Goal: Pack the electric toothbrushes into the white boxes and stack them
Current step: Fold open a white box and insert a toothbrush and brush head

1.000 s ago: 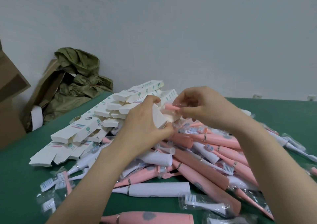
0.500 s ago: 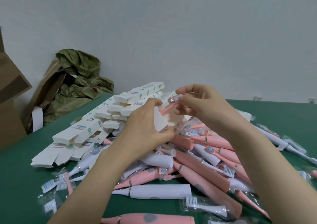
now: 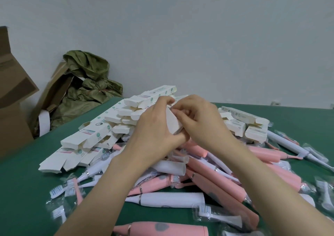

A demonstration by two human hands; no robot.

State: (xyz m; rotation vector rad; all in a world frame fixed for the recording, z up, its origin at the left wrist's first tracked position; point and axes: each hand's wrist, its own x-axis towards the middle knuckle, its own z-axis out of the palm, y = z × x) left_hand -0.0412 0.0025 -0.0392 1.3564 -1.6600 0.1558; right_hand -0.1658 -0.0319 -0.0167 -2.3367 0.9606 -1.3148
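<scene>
Over the near toothbrushes [image 3: 171, 199], the left hand [image 3: 155, 132] is gripping the box [image 3: 174, 125]. The right hand [image 3: 202, 122], which was feeding in a pink brush, is now pinching its far end. The brush is seemingly inside, flap-closing next, stack [image 3: 150, 98] beyond.

The white box [image 3: 173, 123] you hold stands tilted above the heap. Pink and white electric toothbrushes [image 3: 213, 174] lie crisscrossed on the bench [image 3: 27, 190] among bagged brush heads [image 3: 213, 213]. Open-ended white boxes [image 3: 85, 140] are piled flat behind them.

Head view, forward-down, close over hands [image 3: 179, 125].
</scene>
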